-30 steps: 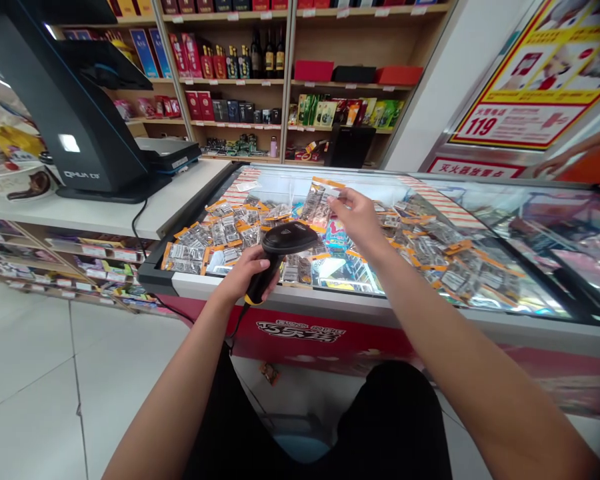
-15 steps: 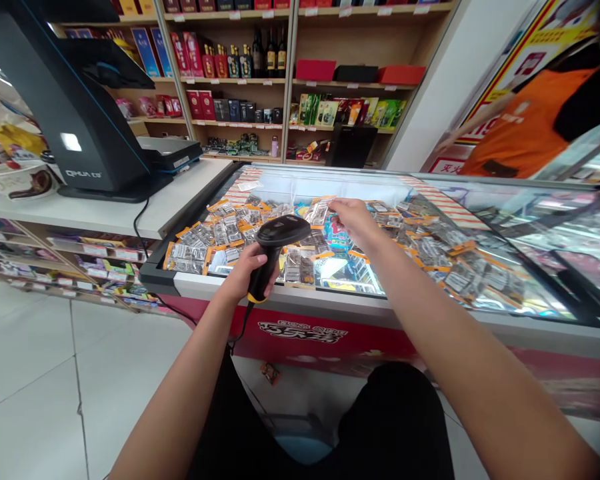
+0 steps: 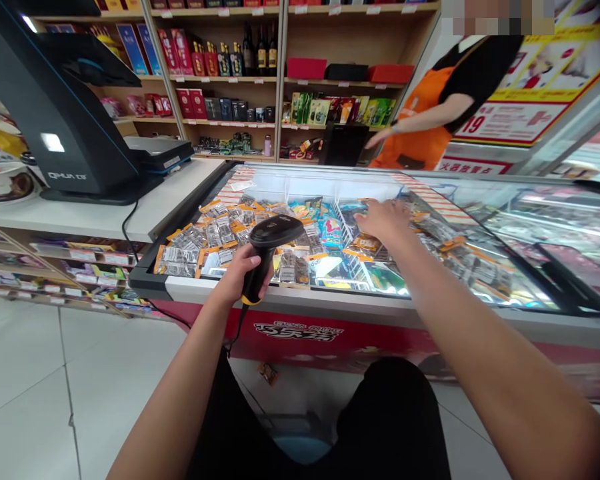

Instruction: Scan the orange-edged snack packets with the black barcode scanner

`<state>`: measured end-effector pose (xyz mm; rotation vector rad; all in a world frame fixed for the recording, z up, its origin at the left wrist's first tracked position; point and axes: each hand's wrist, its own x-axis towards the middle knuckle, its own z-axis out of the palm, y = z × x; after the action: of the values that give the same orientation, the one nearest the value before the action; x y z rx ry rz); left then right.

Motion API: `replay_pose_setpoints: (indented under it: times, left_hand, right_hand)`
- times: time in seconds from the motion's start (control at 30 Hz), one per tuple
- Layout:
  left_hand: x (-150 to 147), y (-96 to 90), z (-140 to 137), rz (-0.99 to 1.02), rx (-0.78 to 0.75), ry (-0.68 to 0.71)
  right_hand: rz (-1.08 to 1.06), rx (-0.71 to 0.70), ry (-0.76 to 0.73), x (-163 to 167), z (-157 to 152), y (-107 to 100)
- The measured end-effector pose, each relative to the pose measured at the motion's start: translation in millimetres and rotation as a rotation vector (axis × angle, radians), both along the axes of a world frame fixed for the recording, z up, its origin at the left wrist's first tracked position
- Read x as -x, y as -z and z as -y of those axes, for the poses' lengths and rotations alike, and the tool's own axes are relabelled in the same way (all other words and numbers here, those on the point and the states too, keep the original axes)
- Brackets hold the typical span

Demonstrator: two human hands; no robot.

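Observation:
My left hand (image 3: pixel 243 273) is closed round the handle of a black barcode scanner (image 3: pixel 276 232) with a yellow ring at its base and a cable hanging down. The scanner's head tilts over the glass-topped freezer (image 3: pixel 300 293). Further right, my right hand (image 3: pixel 387 221) reaches down over the glass with its fingers apart, among small clear packets with orange edges. A left pile of these packets (image 3: pixel 220 231) lies beyond the scanner, and a right pile (image 3: pixel 483 270) spreads past my right forearm. One packet (image 3: pixel 363 243) lies just below my right fingers. Blue bags (image 3: pixel 331 231) show through the glass.
A black checkout machine (image 3: pixel 90 147) stands on the white counter (image 3: pixel 130 223) at left. Behind the freezer are shelves (image 3: pixel 230 81) of bottles and boxes. A person in an orange apron (image 3: pixel 420 110) stands at the far side. A packet (image 3: pixel 267 373) lies on the floor.
My right hand has let go of the packet it held over the left pile and moved right. The person in the apron has come further into view. The scanner stays in my left hand.

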<state>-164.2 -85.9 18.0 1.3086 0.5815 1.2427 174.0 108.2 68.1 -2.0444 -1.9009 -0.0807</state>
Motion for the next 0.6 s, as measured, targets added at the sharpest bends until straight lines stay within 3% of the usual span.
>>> replay_pose_setpoints:
  times: [0.17,0.3,0.47,0.6]
  left_hand:
    - [0.8,3.6,-1.4,0.013,0.008,0.01]
    - [0.5,4.8,-2.6,0.01,0.009,0.025]
    - [1.0,4.2,-2.2,0.007,0.009,0.006]
    - [0.5,3.8,-2.2,0.011,0.014,0.008]
  right_hand:
    - [0.084,0.083,0.019,-34.6,-6.6,12.5]
    - [0.046,0.095,-0.007,-30.7,-4.2,9.3]
    - [0.002,0.195,0.1,-19.9,-0.8,-2.0]
    - [0.002,0.105,0.085,-14.7,3.3,-7.0]
